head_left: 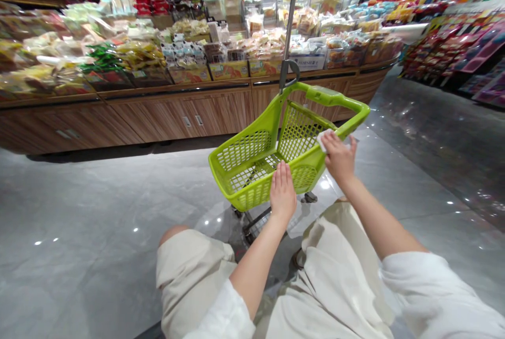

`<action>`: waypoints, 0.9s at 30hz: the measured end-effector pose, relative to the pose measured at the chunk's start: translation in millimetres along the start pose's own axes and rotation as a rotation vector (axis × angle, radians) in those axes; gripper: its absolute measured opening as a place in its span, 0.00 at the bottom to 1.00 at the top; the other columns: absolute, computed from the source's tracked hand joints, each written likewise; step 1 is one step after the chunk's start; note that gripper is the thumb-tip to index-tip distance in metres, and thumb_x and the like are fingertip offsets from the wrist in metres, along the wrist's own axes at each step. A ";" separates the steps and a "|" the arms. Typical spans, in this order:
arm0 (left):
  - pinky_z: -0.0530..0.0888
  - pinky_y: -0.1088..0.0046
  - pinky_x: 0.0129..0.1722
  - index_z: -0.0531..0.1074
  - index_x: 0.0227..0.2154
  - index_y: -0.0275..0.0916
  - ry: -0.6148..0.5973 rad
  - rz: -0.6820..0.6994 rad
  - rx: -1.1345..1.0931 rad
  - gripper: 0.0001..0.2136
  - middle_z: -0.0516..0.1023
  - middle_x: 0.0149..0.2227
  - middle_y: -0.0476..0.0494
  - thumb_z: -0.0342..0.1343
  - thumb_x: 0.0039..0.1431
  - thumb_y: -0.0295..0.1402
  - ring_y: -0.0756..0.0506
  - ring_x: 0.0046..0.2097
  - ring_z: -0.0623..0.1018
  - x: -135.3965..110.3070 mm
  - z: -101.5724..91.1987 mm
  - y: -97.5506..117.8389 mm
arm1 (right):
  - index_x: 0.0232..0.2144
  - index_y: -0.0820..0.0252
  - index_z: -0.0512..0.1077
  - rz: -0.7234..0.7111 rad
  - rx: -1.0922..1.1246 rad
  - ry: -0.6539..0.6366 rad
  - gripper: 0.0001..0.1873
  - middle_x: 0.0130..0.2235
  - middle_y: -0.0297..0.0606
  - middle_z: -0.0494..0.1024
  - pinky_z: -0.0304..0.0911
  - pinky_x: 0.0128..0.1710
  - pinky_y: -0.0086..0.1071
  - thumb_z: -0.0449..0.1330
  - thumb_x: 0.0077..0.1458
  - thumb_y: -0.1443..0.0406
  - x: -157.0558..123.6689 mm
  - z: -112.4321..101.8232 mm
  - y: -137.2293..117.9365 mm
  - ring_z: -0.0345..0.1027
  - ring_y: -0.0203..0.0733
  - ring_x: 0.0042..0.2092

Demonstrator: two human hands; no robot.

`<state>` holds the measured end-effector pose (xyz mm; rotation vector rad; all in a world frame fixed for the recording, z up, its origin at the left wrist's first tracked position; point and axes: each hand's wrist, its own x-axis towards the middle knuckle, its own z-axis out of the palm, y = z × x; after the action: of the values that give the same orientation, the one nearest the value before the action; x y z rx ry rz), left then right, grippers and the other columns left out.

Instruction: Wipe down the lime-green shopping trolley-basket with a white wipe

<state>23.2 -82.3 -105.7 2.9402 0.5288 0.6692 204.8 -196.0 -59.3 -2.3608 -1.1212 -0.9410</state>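
A green plastic shopping cart (226,157) with a perforated basket stands before my knees, its handle towards the right. My left hand (283,191) rests on the near rim of the basket, fingers stretched out together and holding nothing. Farther right, my right hand (340,159) presses a small white cloth (324,140) against the upper side rim, close to where the handle begins. Most of the cloth is covered by the fingers, so whether it is fabric or paper I cannot tell. Inside the basket, only the slotted floor and walls show.
Behind the cart runs a wooden display counter (158,115) stacked with packaged foods. A grey pole (292,12) rises at the cart's far side. More racks of packets (442,49) stand at the right. Shiny grey floor tiles (98,212) surround the cart.
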 end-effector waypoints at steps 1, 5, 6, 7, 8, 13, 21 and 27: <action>0.52 0.60 0.70 0.44 0.68 0.22 -0.002 -0.004 0.006 0.38 0.43 0.72 0.30 0.50 0.56 0.24 0.40 0.73 0.43 0.2 0.3 0.2 | 0.60 0.58 0.66 -0.073 0.033 -0.032 0.32 0.60 0.45 0.72 0.36 0.67 0.58 0.50 0.53 0.75 -9.1 5.5 -23.1 0.61 0.49 0.64; 0.52 0.61 0.70 0.44 0.68 0.22 -0.001 0.007 0.035 0.36 0.44 0.72 0.31 0.49 0.57 0.24 0.40 0.73 0.44 0.2 2.4 -2.8 | 0.61 0.56 0.65 -0.366 0.131 -0.191 0.34 0.62 0.41 0.69 0.39 0.68 0.49 0.49 0.53 0.77 -24.0 11.8 -66.8 0.61 0.42 0.65; 0.52 0.61 0.70 0.44 0.68 0.22 0.004 0.014 0.034 0.37 0.44 0.72 0.31 0.50 0.57 0.24 0.40 0.73 0.44 0.0 2.7 -4.0 | 0.61 0.55 0.65 -0.407 0.132 -0.219 0.34 0.62 0.40 0.70 0.39 0.68 0.49 0.49 0.52 0.77 -19.1 8.3 -55.9 0.62 0.42 0.64; 0.52 0.61 0.70 0.44 0.68 0.22 0.010 0.022 0.030 0.37 0.44 0.72 0.30 0.50 0.57 0.24 0.41 0.73 0.43 -0.3 2.9 -5.0 | 0.60 0.54 0.66 -0.426 0.124 -0.233 0.34 0.61 0.38 0.71 0.38 0.68 0.50 0.49 0.52 0.78 -11.8 3.4 -37.5 0.63 0.42 0.63; 0.53 0.61 0.70 0.43 0.69 0.23 0.016 0.026 0.023 0.38 0.44 0.72 0.30 0.50 0.57 0.24 0.41 0.73 0.43 -0.7 2.9 -5.7 | 0.59 0.53 0.67 -0.404 0.102 -0.230 0.34 0.60 0.38 0.73 0.36 0.68 0.52 0.49 0.51 0.78 -3.1 -2.2 -14.6 0.64 0.43 0.63; 0.54 0.59 0.70 0.41 0.69 0.26 0.025 0.021 -0.017 0.40 0.44 0.72 0.32 0.51 0.55 0.24 0.41 0.72 0.45 -1.6 2.8 -3.4 | 0.60 0.58 0.66 -0.029 -0.044 0.001 0.31 0.60 0.47 0.72 0.34 0.65 0.61 0.50 0.54 0.74 14.0 -11.3 44.1 0.63 0.53 0.63; 0.53 0.59 0.70 0.42 0.69 0.27 0.023 0.010 0.007 0.39 0.44 0.72 0.33 0.49 0.56 0.24 0.42 0.73 0.44 -1.1 6.7 -4.3 | 0.62 0.55 0.63 -0.382 0.105 -0.172 0.35 0.62 0.40 0.69 0.39 0.68 0.48 0.48 0.53 0.78 -31.7 6.2 -60.3 0.61 0.41 0.64; 0.52 0.61 0.70 0.44 0.68 0.23 0.023 0.034 0.024 0.38 0.43 0.72 0.31 0.51 0.55 0.25 0.40 0.72 0.44 -1.7 3.4 -4.7 | 0.59 0.55 0.67 -0.069 -0.022 -0.021 0.31 0.60 0.43 0.72 0.34 0.66 0.62 0.50 0.54 0.75 7.3 -12.0 36.4 0.63 0.51 0.63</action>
<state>21.8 -78.5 -110.1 2.9739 0.4937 0.7053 231.7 -221.4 -47.1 -2.3689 -1.2131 -0.9581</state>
